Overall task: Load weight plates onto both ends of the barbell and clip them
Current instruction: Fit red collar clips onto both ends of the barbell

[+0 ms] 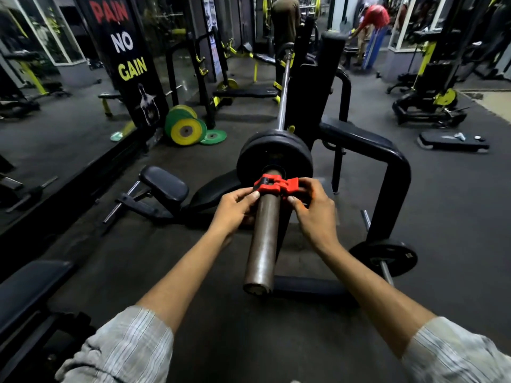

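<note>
Red clip rings the barbell sleeve, just short of 2 black plates. My left hand pinches its collar and my right hand grips its lever. A black rack frame curves beside my right hand, and yellow-green plates lean far left.

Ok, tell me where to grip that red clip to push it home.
Grip the red clip by its two flanks, one hand from each side of the sleeve: its ring wraps the sleeve and its lever juts right.
</note>
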`<move>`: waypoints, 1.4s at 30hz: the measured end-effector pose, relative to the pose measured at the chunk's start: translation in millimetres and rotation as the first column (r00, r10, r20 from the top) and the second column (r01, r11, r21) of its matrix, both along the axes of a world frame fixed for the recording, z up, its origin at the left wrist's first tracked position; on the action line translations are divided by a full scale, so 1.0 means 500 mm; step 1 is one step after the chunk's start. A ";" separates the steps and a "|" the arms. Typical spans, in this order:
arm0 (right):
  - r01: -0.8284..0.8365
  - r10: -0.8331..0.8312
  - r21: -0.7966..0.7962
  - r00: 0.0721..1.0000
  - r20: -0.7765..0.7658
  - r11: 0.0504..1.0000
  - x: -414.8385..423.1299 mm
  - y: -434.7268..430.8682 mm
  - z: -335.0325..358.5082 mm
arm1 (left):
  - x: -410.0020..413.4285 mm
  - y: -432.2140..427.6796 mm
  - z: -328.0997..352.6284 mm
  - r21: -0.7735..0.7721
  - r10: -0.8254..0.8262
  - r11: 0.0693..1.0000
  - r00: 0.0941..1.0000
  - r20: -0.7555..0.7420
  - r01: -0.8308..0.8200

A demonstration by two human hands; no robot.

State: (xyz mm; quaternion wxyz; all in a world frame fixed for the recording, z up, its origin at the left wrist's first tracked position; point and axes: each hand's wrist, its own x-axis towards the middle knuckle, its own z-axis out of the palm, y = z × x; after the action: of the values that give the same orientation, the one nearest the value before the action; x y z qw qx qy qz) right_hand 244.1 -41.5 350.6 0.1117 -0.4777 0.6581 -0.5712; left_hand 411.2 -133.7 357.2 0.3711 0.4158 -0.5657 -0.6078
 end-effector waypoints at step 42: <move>-0.080 0.252 0.369 0.858 -0.448 0.926 -0.038 -0.105 0.084 | -0.054 -0.114 0.043 0.137 -0.106 0.986 0.988 0.112 0.091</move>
State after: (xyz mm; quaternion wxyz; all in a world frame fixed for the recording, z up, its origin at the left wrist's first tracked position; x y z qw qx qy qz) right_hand 225.0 -93.9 392.8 0.0720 -0.6354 0.7082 -0.2992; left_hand 384.0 -190.7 378.7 0.2781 0.4463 -0.5654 -0.6355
